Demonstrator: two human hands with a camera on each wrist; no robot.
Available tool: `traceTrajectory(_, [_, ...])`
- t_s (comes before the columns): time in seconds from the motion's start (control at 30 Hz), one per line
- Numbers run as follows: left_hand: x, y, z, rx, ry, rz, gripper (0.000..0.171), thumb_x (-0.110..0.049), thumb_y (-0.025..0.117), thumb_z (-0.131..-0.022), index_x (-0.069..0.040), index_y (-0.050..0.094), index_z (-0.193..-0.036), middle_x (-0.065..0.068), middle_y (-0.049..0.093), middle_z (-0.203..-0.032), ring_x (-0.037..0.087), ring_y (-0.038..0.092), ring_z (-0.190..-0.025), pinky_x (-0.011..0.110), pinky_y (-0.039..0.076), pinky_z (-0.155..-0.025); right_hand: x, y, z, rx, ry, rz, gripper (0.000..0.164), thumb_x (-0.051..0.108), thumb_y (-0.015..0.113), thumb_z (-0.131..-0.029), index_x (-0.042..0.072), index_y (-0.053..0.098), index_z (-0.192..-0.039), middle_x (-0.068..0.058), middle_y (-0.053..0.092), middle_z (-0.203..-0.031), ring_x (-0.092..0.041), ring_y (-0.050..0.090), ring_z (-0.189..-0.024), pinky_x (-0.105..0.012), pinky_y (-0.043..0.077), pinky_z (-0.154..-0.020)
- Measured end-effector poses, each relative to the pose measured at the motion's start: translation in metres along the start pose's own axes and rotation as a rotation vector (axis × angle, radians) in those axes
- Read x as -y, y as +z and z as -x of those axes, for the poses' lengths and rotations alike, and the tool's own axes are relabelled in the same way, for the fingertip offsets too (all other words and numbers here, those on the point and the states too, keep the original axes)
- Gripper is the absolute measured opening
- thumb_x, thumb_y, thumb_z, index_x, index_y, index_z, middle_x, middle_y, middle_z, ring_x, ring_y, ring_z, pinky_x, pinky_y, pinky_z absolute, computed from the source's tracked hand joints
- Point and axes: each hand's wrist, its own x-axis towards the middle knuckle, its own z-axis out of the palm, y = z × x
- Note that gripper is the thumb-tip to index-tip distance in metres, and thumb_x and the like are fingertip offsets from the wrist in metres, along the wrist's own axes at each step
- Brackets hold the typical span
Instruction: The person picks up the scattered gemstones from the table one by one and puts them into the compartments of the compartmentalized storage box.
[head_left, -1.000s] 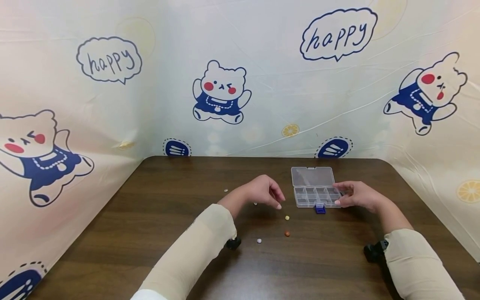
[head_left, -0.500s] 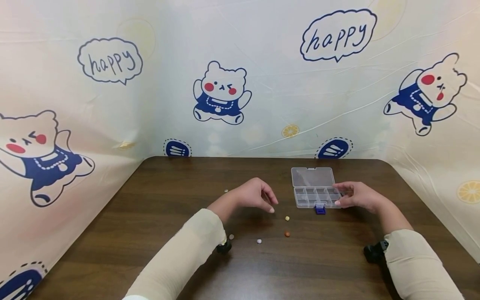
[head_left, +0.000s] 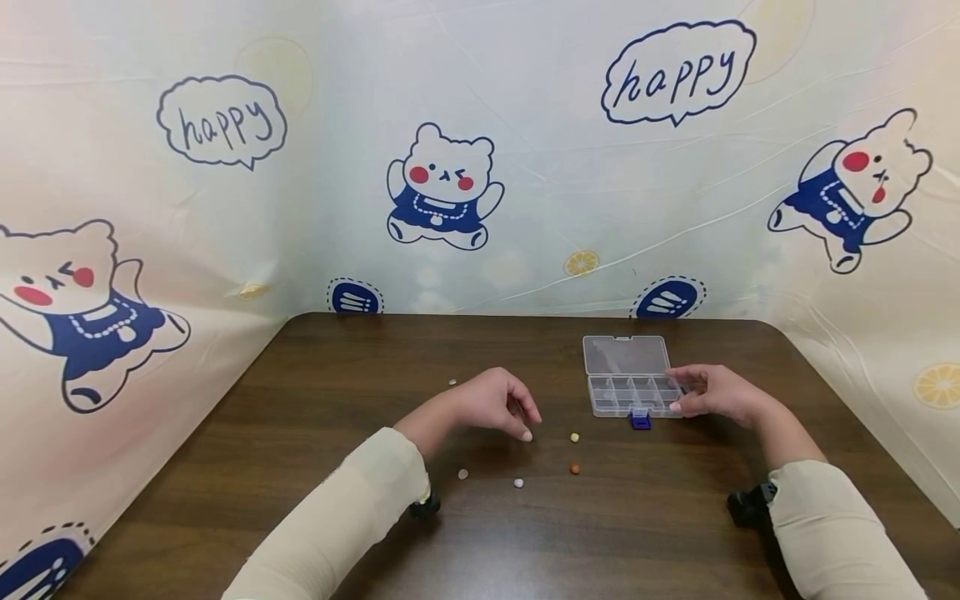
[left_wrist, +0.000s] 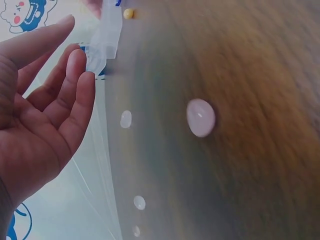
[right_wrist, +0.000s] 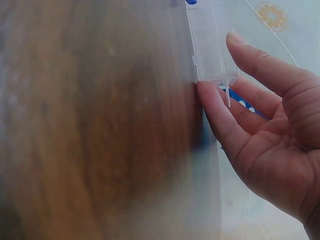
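Observation:
A clear plastic compartment box [head_left: 632, 395] with a blue latch [head_left: 641, 421] lies on the table, its lid [head_left: 626, 356] folded back. My right hand [head_left: 718, 392] holds the box's right end between thumb and fingers; in the right wrist view its fingertips are right at the box's corner [right_wrist: 212, 47]. My left hand [head_left: 491, 402] hovers left of the box with fingers loosely bent and nothing between them. Near it lie a yellow bead [head_left: 574, 437], an orange-brown bead [head_left: 574, 469], a lavender bead [head_left: 518, 483] and a pale pinkish bead [head_left: 462, 474].
Another pale bead [head_left: 452, 382] lies farther back on the dark wooden table [head_left: 360, 367]. Several pale beads show in the left wrist view, a pink one [left_wrist: 201, 118] largest. A printed cloth [head_left: 525, 150] stands behind and beside the table.
My left hand has moved left and towards me, away from the box, uncovering the pale pinkish bead. My right hand and the box have stayed put.

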Motion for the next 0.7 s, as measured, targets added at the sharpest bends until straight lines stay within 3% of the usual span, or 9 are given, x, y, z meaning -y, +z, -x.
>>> traceTrajectory(0.23, [0.002,0.001,0.012,0.034,-0.025,0.016,0.021,-0.003,0.082,-0.076,0.0,0.075,-0.096,0.013,0.073,-0.091,0.011,0.063,-0.07,0.024,0.052,-0.065,0.0,0.0,-0.001,-0.001,0.006,0.009,0.079,0.016,0.08,-0.082,-0.008,0.038,-0.144,-0.037,0.035,-0.144,-0.025,0.061,-0.093,-0.034,0.056,-0.08])
traceTrajectory(0.7, [0.008,0.006,0.026,0.131,-0.019,-0.052,0.028,0.001,0.083,-0.074,-0.005,0.076,-0.1,0.006,0.072,-0.097,0.008,0.062,-0.072,0.022,0.051,-0.066,-0.001,0.0,-0.001,-0.002,0.0,0.003,0.079,0.015,0.08,-0.082,-0.009,0.037,-0.144,-0.038,0.034,-0.144,-0.025,0.062,-0.091,-0.034,0.056,-0.079])
